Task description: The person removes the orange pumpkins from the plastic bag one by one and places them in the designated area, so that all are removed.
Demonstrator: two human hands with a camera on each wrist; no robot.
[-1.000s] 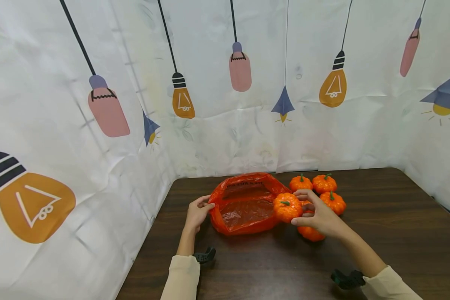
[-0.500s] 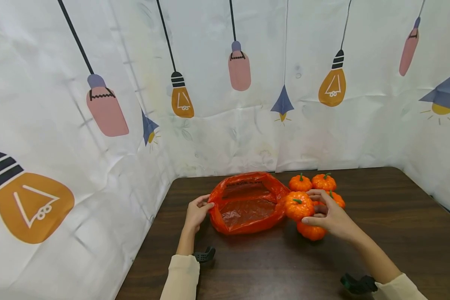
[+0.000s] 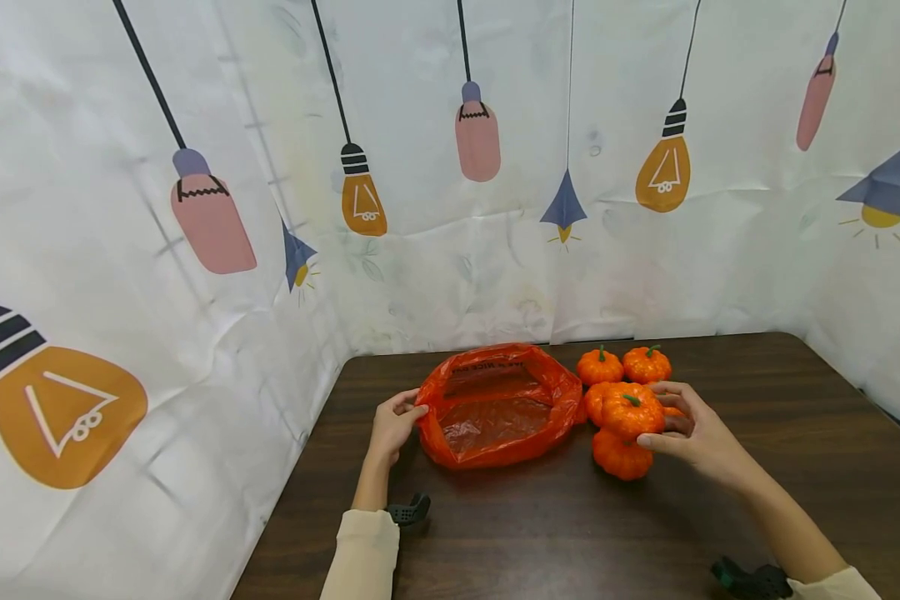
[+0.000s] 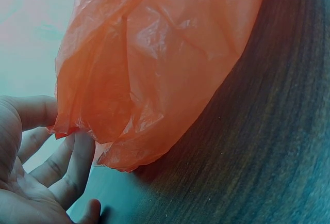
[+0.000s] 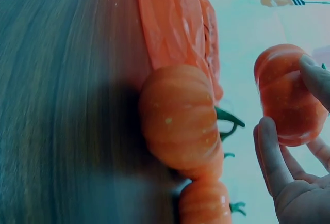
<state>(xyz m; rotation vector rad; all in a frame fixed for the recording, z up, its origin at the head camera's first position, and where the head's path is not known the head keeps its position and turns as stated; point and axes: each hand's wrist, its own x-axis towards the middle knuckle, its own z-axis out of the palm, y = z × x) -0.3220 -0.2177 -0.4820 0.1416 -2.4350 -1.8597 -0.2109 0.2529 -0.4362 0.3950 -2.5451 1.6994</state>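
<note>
A red-orange plastic bag (image 3: 487, 457) lies on the table with its mouth wide and its inside visible. My left hand (image 3: 393, 427) pinches the left edge of its rim; the left wrist view shows thumb and fingers on the gathered film (image 4: 103, 100). Right of the bag, my right hand (image 3: 701, 437) grips a small orange pumpkin (image 3: 630, 414) with a green stem. In the right wrist view this pumpkin (image 5: 289, 97) is up off the table between thumb and fingers. It overlaps several similar pumpkins (image 3: 621, 456) in the head view and partly hides some.
Two more pumpkins, one (image 3: 600, 367) beside the bag and another (image 3: 647, 365) to its right, sit near the back edge. Dark wood tabletop (image 3: 525, 533) extends in front. A white curtain (image 3: 450, 283) printed with lamps hangs behind and along the left.
My right hand has carried the pumpkin rightward, from the bag's right rim to over the pumpkin group. The left hand has kept its hold on the bag.
</note>
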